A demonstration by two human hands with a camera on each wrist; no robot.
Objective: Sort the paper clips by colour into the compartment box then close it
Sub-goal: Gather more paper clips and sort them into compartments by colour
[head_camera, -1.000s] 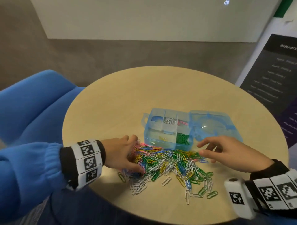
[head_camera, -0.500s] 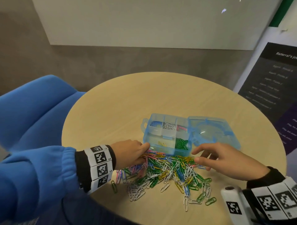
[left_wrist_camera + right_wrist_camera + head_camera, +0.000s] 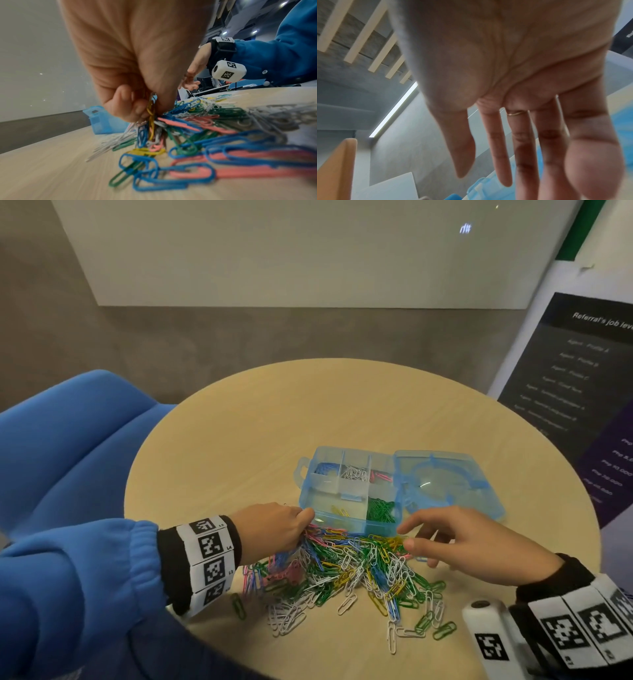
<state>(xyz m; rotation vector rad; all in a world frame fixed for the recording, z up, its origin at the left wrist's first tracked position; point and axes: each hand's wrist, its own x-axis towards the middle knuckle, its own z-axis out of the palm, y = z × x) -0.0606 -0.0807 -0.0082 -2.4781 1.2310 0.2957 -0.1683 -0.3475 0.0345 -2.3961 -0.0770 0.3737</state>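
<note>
A mixed pile of coloured paper clips lies on the round table, just in front of the blue see-through compartment box. The box lid lies open to the right. Blue, white and pink clips sit in the back compartments, a few yellow clips front left, green clips front right. My left hand is at the pile's far left edge by the box wall. In the left wrist view its fingertips pinch a small bunch of clips, a yellow one among them. My right hand hovers over the pile's right side, fingers straight and spread, holding nothing.
The light wood table ends in a near edge close under the pile. Loose white and green clips lie scattered toward that edge. A blue seat stands to the left and a dark poster board to the right.
My left hand slid from the pile's left side toward the box's front wall and closed its fingers on a bunch of clips. The right hand stayed about where it was.
</note>
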